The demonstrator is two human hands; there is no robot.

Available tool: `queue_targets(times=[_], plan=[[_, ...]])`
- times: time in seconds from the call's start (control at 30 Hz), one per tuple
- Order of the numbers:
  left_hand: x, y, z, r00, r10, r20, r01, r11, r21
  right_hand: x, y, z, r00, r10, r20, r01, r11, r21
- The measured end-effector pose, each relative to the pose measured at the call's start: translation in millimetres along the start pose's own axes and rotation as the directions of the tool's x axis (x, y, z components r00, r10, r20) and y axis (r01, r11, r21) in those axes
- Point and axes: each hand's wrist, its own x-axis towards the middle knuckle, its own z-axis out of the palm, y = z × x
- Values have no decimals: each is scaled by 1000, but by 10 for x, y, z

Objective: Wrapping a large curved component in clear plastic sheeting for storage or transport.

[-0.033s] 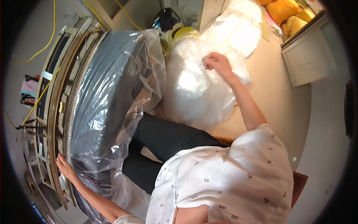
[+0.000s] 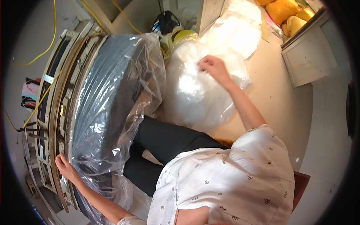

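Head view, left hand: the left hand (image 2: 65, 167) lies at the lower left, on the near edge of the dark cushion (image 2: 112, 86), where its clear plastic cover (image 2: 120, 123) meets the curved wooden frames (image 2: 56, 112).
Left fingers: curled over that edge and pressed on the plastic; how firmly they grip cannot be told.
Head view, right hand: the right hand (image 2: 213, 67) rests on top of a heap of white plastic bags (image 2: 195, 93) on the floor (image 2: 273, 97).
Right fingers: the fingers (image 2: 204, 62) are bent and drawn together, pinching a fold of the thin white film at the top of the heap.
Dark cushion: large, curved, standing on edge against the frames, wrapped all round in the clear cover; the cover hangs loose and crumpled at its lower end, beside the person's dark trousers (image 2: 168, 142).
Bag heap: just right of the cushion, touching the cover; more white film spreads behind it toward the top edge.
Cabinet: a pale cabinet (image 2: 315, 63) stands at the upper right of the floor.
Yellow cushions: several yellow cushions (image 2: 285, 11) lie behind the cabinet's top edge, well apart from both hands.
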Motion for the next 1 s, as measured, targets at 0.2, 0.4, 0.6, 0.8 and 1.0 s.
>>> queue_targets(times=[0.2, 0.4, 0.6, 0.8, 1.0], plan=[[-1274, 3158, 464, 835, 342, 431, 245, 470, -848, -549, -1202, 813, 794, -312, 521, 174, 939, 297], [-1491, 2773, 579, 436, 563, 703, 383, 590, -710, -374, -1793, 656, 650, -740, 174, 731, 671, 125], [-883, 2507, -472, 872, 414, 259, 20, 500, -866, 69, -999, 176, 743, -92, 662, 587, 564, -580], [-831, 1548, -165, 903, 240, 357, -32, 865, -501, -566, -2425, 496, 839, -487, 242, 460, 873, 160], [-252, 928, -936, 863, -86, -499, -475, 200, -857, -1691, -2405, 1749, 6, 144, 990, -438, 890, -127]])
